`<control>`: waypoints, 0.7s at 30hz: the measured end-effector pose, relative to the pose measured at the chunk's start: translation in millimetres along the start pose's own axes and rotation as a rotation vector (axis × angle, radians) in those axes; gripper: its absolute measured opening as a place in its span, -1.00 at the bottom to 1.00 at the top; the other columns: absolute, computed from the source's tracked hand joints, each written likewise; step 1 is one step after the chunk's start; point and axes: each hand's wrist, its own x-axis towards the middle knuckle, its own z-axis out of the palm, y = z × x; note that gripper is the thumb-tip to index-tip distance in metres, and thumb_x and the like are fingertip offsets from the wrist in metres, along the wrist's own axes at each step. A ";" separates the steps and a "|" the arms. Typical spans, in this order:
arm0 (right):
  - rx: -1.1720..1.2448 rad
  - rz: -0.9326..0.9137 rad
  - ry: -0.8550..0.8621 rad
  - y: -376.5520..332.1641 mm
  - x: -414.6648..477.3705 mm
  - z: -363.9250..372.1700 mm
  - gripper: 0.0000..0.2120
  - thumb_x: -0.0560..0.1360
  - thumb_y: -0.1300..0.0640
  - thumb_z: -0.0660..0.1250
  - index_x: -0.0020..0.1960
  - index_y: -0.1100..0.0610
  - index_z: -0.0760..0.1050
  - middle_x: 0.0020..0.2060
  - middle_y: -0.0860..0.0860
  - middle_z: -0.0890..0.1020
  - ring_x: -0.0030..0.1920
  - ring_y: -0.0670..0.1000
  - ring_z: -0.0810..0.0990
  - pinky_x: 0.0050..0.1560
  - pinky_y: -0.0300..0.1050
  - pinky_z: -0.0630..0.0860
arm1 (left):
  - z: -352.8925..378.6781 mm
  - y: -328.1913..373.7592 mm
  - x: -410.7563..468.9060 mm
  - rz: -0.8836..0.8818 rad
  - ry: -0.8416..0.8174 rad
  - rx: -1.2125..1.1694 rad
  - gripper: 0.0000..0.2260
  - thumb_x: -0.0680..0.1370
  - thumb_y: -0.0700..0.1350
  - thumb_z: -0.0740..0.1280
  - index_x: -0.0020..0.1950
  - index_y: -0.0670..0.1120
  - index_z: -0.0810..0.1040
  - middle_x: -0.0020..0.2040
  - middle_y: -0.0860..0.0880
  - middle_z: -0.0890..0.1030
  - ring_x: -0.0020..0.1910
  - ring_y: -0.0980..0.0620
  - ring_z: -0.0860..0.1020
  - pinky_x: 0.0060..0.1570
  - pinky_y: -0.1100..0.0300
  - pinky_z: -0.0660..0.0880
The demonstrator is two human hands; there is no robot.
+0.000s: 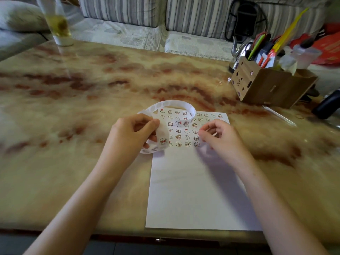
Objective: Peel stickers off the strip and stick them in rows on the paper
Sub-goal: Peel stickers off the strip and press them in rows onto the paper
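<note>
A white sheet of paper (195,190) lies on the marble-patterned table (92,92). Its far part carries several rows of small cartoon stickers (184,131). My left hand (132,133) grips a curling white sticker strip (174,105) at the paper's left edge; a bear sticker (162,141) shows on the strip below my thumb. My right hand (219,134) hovers over the right end of the lowest sticker row with its fingers curled and fingertips close together. Whether a sticker is between them I cannot tell.
A cardboard organiser (270,85) full of pens and scissors stands at the far right. A glass bottle of yellowish liquid (58,24) stands far left. A striped sofa (184,13) runs behind the table, and a dark object (327,105) lies at the right edge.
</note>
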 end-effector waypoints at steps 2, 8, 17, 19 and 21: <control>0.047 -0.158 0.020 -17.3 -9.4 6.3 -0.91 0.49 0.17 0.39 -0.18 0.04 0.54 -0.27 -0.03 0.63 -0.35 -0.17 0.49 -0.31 -0.35 0.41 | 0.0 0.1 0.7 0.004 0.006 -0.008 -0.86 0.55 -0.14 0.33 -0.13 -0.11 0.65 -0.39 0.05 0.67 -0.47 0.22 0.56 -0.41 0.40 0.48; 0.132 -0.313 -0.117 -39.3 -30.8 29.5 -0.90 0.43 0.20 0.46 -0.14 0.03 0.58 -0.21 -0.10 0.67 -0.15 -0.07 0.62 -0.13 -0.26 0.49 | -0.3 0.6 -0.5 0.034 0.006 -0.033 -0.86 0.55 -0.13 0.33 -0.15 -0.08 0.65 -0.37 0.04 0.68 -0.42 0.18 0.59 -0.35 0.35 0.53; 0.213 -0.323 -0.096 -38.9 -31.2 38.6 -0.85 0.42 0.26 0.46 -0.14 0.01 0.62 -0.29 -0.17 0.67 -0.27 -0.20 0.59 -0.14 -0.33 0.49 | 1.1 0.0 0.5 0.027 -0.005 -0.024 -0.78 0.56 -0.02 0.30 -0.18 -0.07 0.66 -0.34 0.00 0.68 -0.35 0.09 0.62 -0.32 0.26 0.56; 0.241 -0.315 -0.078 -38.5 -30.8 38.1 -0.86 0.42 0.28 0.45 -0.14 0.05 0.64 -0.30 -0.17 0.66 -0.29 -0.21 0.59 -0.13 -0.33 0.49 | 1.6 0.6 -0.6 0.016 -0.043 -0.024 -0.76 0.56 0.00 0.30 -0.22 -0.07 0.66 -0.32 -0.01 0.68 -0.34 0.14 0.61 -0.29 0.26 0.54; 0.261 -0.311 -0.066 -37.7 -30.3 37.1 -0.88 0.43 0.28 0.45 -0.13 0.08 0.64 -0.31 -0.15 0.66 -0.29 -0.21 0.59 -0.13 -0.32 0.49 | 1.8 1.7 -2.1 0.015 -0.088 -0.007 -0.79 0.54 -0.03 0.33 -0.24 -0.04 0.66 -0.35 0.06 0.67 -0.28 0.26 0.59 -0.24 0.34 0.47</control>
